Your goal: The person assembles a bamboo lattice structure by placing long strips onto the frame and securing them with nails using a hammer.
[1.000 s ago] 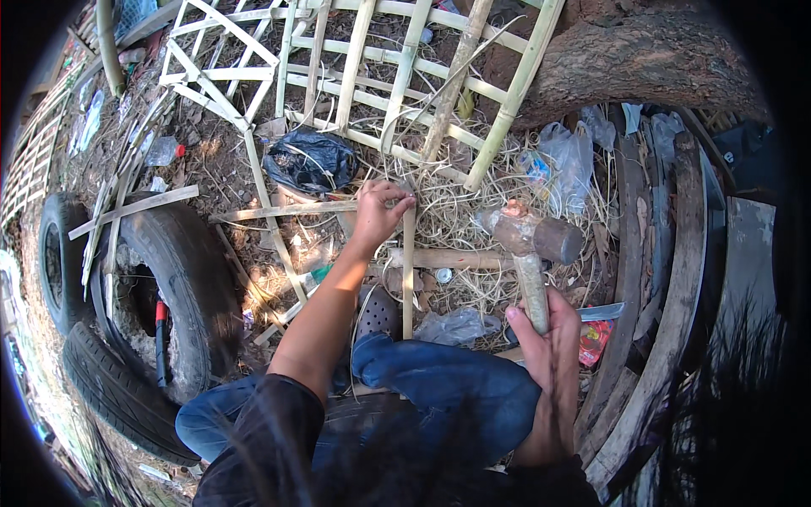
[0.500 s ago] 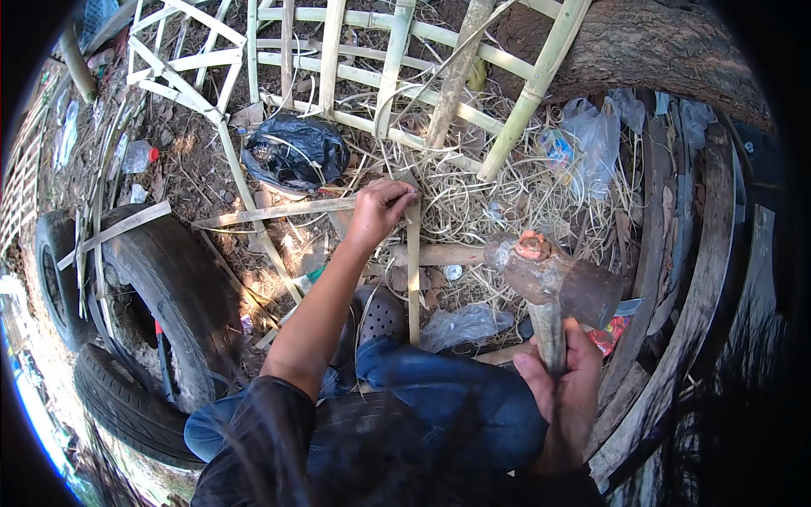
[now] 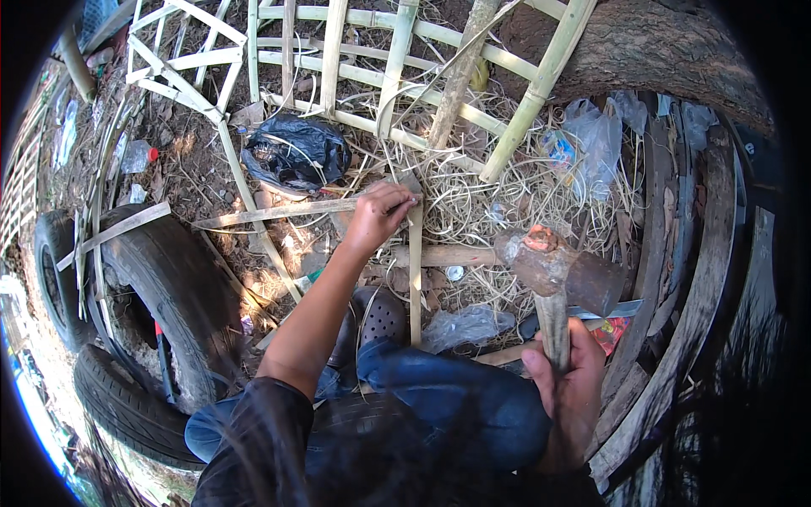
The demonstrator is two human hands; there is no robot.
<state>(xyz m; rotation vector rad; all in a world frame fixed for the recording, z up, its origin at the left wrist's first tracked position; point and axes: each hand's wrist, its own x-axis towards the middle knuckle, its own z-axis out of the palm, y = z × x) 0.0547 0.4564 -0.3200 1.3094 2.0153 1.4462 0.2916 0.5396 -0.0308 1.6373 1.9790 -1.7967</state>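
My left hand (image 3: 382, 218) is closed in a pinch where two bamboo strips meet at a corner. Whatever small thing is between its fingertips is too small to make out. From under that hand one bamboo strip (image 3: 283, 213) runs to the left, and an upright strip (image 3: 415, 279) comes down toward my shoe. My right hand (image 3: 576, 390) is wrapped round the wooden handle of a hammer (image 3: 553, 266). Its thick, rusty head is raised over the ground, right of the corner and apart from the strips.
Ahead stands a bamboo lattice (image 3: 363, 74), with curly shavings (image 3: 473, 207) below it. A black plastic bag (image 3: 297, 152) lies beyond my left hand. Old tyres (image 3: 173, 296) are at left; weathered planks (image 3: 710, 245) and a thick trunk (image 3: 650, 51) at right. A clear bag (image 3: 469, 325) lies near my shoe.
The hammer has shifted slightly to the right with my right hand. My left hand stays at the corner, nearly still.
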